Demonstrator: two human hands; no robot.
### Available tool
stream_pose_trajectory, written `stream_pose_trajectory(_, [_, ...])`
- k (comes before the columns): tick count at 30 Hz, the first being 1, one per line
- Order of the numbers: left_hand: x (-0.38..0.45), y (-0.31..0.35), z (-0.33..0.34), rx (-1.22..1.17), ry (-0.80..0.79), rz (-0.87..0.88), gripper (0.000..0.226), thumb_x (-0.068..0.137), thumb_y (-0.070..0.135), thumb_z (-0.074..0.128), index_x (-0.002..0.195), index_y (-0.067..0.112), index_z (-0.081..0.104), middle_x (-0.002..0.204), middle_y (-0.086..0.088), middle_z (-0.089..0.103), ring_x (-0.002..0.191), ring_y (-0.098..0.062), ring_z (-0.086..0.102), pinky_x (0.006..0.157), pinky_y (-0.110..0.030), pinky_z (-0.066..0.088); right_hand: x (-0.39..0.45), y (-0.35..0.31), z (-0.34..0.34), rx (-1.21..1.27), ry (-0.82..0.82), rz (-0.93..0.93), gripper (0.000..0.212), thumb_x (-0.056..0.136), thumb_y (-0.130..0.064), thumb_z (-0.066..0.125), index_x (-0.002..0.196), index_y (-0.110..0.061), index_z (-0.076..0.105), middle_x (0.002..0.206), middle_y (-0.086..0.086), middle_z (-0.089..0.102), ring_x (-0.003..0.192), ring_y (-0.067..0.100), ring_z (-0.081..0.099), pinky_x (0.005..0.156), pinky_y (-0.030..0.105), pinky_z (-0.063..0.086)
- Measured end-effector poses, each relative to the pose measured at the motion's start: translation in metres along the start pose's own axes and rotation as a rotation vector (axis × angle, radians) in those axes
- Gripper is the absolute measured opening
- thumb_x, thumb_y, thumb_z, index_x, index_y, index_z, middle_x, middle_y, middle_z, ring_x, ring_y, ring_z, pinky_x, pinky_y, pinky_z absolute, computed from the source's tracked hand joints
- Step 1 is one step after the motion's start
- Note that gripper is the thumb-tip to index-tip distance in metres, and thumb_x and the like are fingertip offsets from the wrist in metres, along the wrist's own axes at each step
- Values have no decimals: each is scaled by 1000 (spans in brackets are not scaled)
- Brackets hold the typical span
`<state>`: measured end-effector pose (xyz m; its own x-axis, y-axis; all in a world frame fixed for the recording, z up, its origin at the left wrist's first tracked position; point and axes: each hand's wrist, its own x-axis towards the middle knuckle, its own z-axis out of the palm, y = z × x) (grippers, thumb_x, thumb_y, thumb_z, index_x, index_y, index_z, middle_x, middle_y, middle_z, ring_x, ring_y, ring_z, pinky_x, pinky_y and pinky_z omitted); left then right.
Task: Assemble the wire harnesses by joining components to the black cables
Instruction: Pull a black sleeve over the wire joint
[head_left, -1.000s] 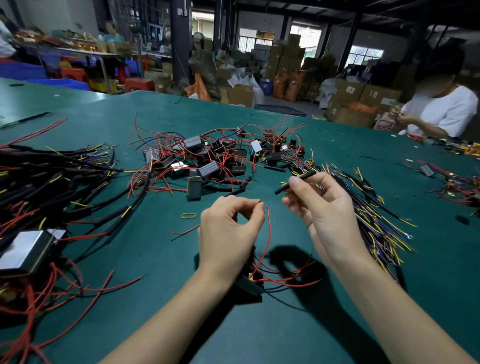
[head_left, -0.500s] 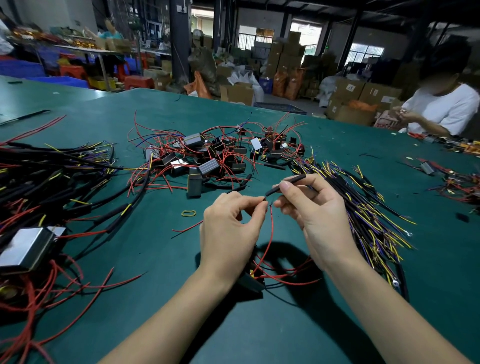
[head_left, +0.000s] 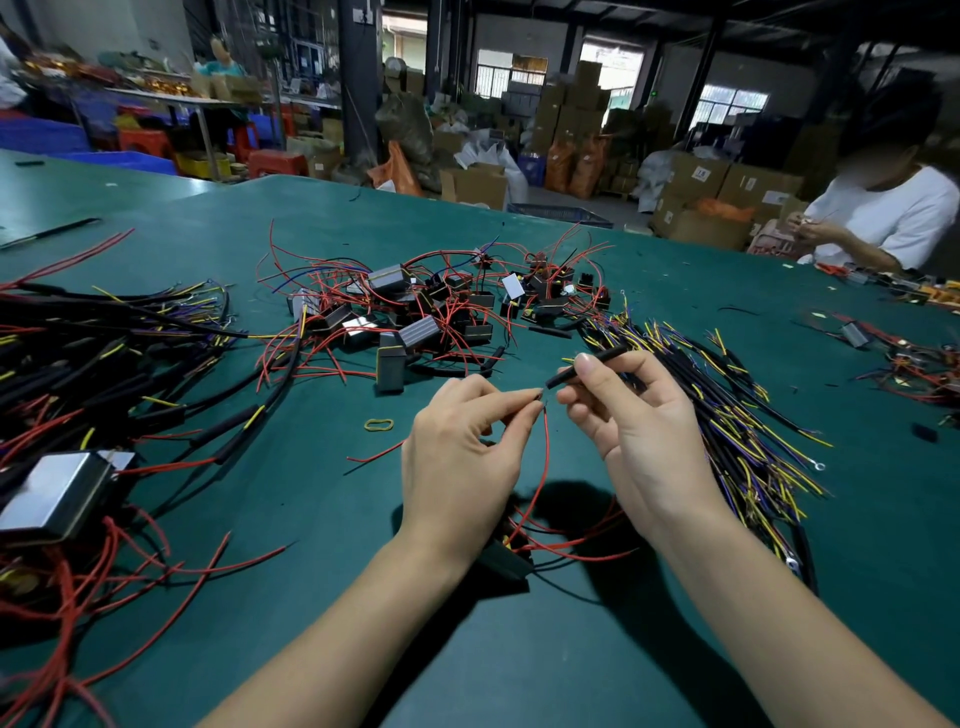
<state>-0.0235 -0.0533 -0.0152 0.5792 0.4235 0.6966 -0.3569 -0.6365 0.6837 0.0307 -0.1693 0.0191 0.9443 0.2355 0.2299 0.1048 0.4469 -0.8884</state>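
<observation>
My left hand pinches the tip of a thin red wire between thumb and forefinger. That wire runs down to a small black component lying on the green table under my wrist. My right hand pinches a short black cable, its near end almost touching the red wire's tip. The two hands are a few centimetres apart above the table.
A pile of black box components with red wires lies ahead. Black cables with yellow and purple leads spread to the right. Finished harnesses cover the left. A yellow rubber band lies near. A person in white works at the far right.
My hands have come closer together. The black cable's end has dropped towards the red wire tip that my left hand holds.
</observation>
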Motion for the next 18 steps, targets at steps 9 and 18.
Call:
stream_pose_trajectory(9, [1,0,-2,51,-22,44,8,82,22,72,87,19,78,68,1,56,67,-17,53,55,-40,46,3,-4,-1,25,-15,63,21,84,-4,65,72,-16,53,70,9,68,60,15,66,55,17,52])
stream_pose_trajectory(18, [2,-1,-3,43,-30,43,9,82,23,71,88,20,78,68,2,55,67,-16,53,54,-40,46,2,-4,0,-35,-24,22,25,85,-4,64,67,-18,54,68,8,69,59,16,66,55,18,52])
